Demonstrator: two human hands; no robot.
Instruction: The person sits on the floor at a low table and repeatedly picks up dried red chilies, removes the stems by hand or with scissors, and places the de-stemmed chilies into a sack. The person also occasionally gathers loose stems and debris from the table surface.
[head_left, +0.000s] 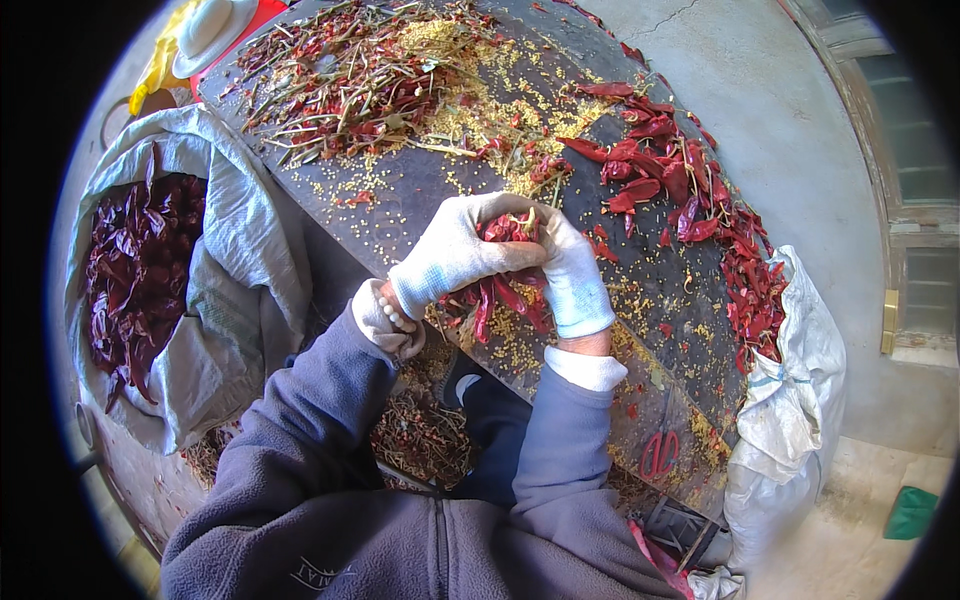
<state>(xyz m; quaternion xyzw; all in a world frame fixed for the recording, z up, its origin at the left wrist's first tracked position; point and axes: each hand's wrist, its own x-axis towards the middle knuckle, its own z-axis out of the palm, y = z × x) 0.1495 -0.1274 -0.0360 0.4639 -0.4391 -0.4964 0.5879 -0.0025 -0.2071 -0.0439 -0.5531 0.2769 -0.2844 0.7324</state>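
My left hand (459, 246), in a white knit glove, grips a bunch of dried red chili peppers (510, 228). My right hand (574, 274), gloved the same way, closes around the bunch from the other side. A pale stem sticks up between the hands, and several pepper tips (504, 294) hang below the fingers. Parts of the bunch and some fingertips are hidden by the gloves. Under the hands lies a dark board tabletop (420, 180) strewn with yellow seeds. Red-handled scissors (660, 454) rest on the board to the lower right, near my right forearm.
A heap of stems, seeds and pepper scraps (352, 90) covers the far left of the table. Red pepper pieces (675, 172) line its right edge, reaching a white woven sack (780, 457). Left stands an open sack (240, 225) of whole dried peppers (142, 277). Debris (424, 431) lies below.
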